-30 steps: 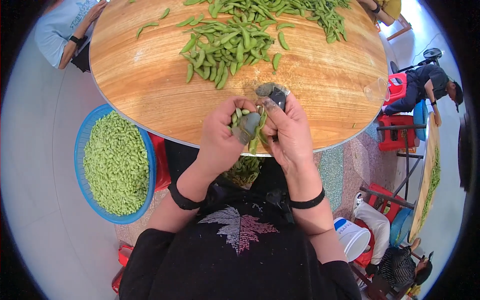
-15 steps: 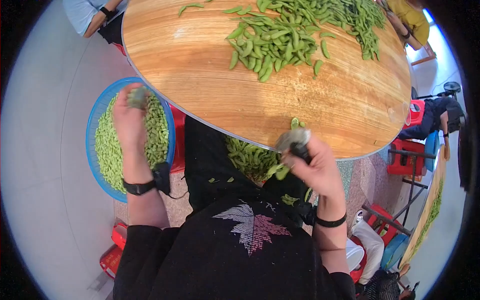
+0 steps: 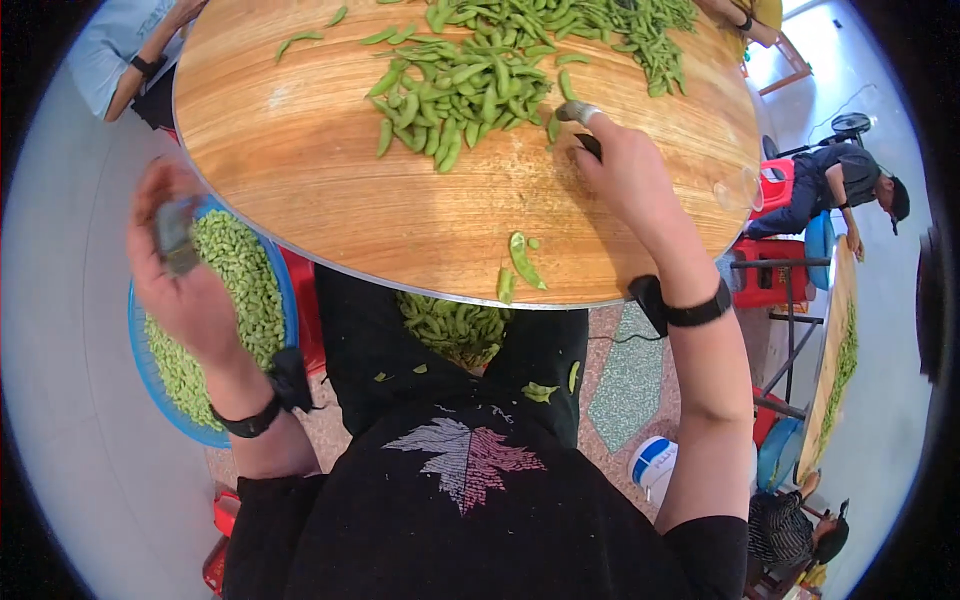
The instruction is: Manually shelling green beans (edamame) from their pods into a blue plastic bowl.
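Observation:
My right hand (image 3: 640,175) reaches over the wooden tabletop (image 3: 330,190), a grey cover on its index finger and something black at its thumb. Its index fingertip is at a single green soybean pod (image 3: 553,127) beside the main pile of pods (image 3: 465,95); thumb and finger are apart. My left hand (image 3: 195,290) is raised over the outer side of a blue basket (image 3: 290,310) of shelled green beans (image 3: 235,250). A grey cover sits on its thumb, its fingers look blurred but spread, and I see nothing in them. A split pod (image 3: 522,262) lies near the table edge.
Empty-looking pods (image 3: 455,325) lie below the table edge between my legs. A white bucket (image 3: 655,465) stands on the floor at right. Red stools (image 3: 770,275) and another person (image 3: 850,180) are by a second table (image 3: 825,370). Another person's arm (image 3: 150,65) is at far left.
My right hand has moved from the near table edge forward to a pod by the pile. Pod pieces now lie near the edge. My left hand has shifted outward over the basket. The view has turned slightly.

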Available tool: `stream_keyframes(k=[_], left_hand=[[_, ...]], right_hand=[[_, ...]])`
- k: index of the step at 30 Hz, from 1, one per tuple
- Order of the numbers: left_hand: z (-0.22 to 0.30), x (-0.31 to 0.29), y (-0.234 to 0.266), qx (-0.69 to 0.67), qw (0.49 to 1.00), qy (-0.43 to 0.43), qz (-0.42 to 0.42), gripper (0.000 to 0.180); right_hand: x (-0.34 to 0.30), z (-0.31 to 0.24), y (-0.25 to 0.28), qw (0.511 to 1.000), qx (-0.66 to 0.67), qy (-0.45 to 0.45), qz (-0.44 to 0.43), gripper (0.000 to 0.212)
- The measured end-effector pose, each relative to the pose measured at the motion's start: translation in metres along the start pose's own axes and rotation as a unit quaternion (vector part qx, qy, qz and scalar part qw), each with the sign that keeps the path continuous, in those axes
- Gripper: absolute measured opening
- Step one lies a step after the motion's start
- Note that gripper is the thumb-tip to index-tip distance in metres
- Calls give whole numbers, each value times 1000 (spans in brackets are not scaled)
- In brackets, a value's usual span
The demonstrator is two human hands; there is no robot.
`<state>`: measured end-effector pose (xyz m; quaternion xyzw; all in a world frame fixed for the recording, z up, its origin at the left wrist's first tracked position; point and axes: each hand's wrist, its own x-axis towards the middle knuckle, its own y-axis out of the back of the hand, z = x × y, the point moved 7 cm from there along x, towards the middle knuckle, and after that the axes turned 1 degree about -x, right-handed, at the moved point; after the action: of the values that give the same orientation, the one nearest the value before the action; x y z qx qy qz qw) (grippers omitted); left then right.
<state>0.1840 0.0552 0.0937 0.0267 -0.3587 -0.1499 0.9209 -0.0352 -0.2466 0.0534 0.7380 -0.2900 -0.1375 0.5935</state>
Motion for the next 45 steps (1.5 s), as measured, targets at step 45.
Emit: stream_keyframes(k=[45], left_hand=[[19, -120, -184, -548, 629, 429, -346, 16]], right_hand=[[-103, -74, -47, 667, 695, -224, -146, 10]])
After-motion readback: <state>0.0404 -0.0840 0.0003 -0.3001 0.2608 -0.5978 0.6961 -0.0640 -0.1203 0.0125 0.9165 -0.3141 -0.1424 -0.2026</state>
